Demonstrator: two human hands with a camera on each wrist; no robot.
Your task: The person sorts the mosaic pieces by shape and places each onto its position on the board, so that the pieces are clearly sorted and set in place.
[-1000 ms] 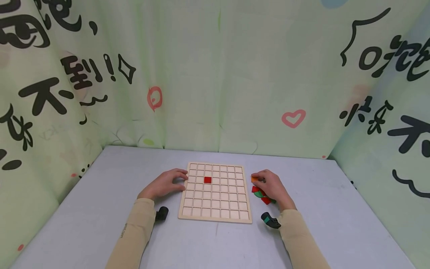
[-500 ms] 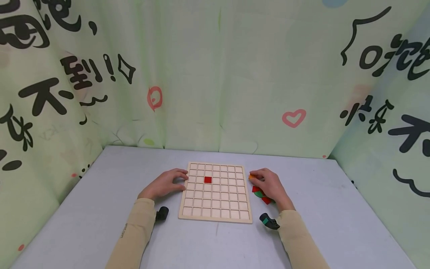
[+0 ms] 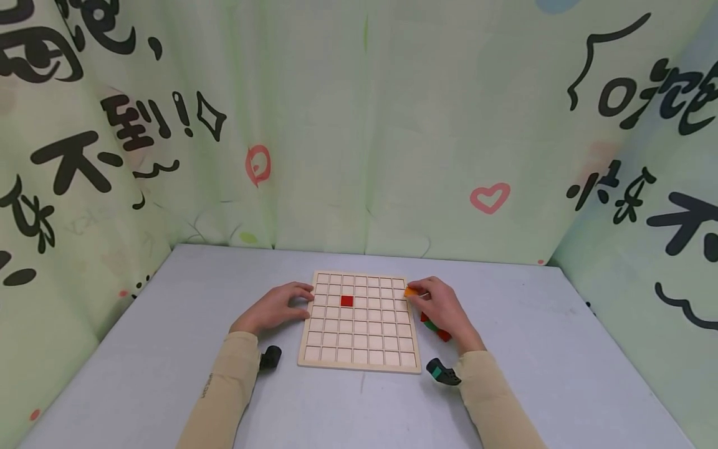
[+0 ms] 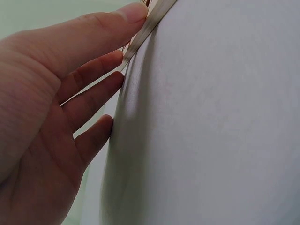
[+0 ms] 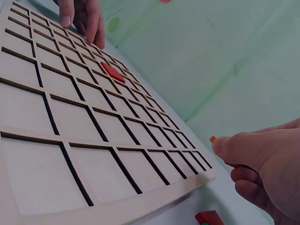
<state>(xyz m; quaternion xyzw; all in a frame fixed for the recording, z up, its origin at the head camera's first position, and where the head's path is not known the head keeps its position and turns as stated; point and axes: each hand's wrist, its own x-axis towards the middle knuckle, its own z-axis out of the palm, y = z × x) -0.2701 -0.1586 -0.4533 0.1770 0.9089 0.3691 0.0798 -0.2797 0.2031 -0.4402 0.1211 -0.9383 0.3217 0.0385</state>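
A light wooden grid board (image 3: 359, 342) lies on the table, with one red square tile (image 3: 347, 301) in a cell of its upper left part. My left hand (image 3: 275, 305) touches the board's left edge, its fingers extended and spread in the left wrist view. Between thumb and fingers, my right hand (image 3: 443, 308) pinches a small orange tile (image 3: 411, 292) at the board's upper right edge. From the right wrist, only a corner of that orange tile (image 5: 213, 139) shows past the thumb; a red sliver shows beneath.
Red and green tiles (image 3: 444, 335) lie right of the board, partly hidden under my right hand. Black wrist cameras (image 3: 271, 357) jut from both sleeves. A printed light green curtain (image 3: 314, 187) stands behind the white table (image 3: 224, 262).
My right hand has moved left and slightly away from me with the orange tile, from beside the loose tiles to the board's right edge. The left hand has stayed put.
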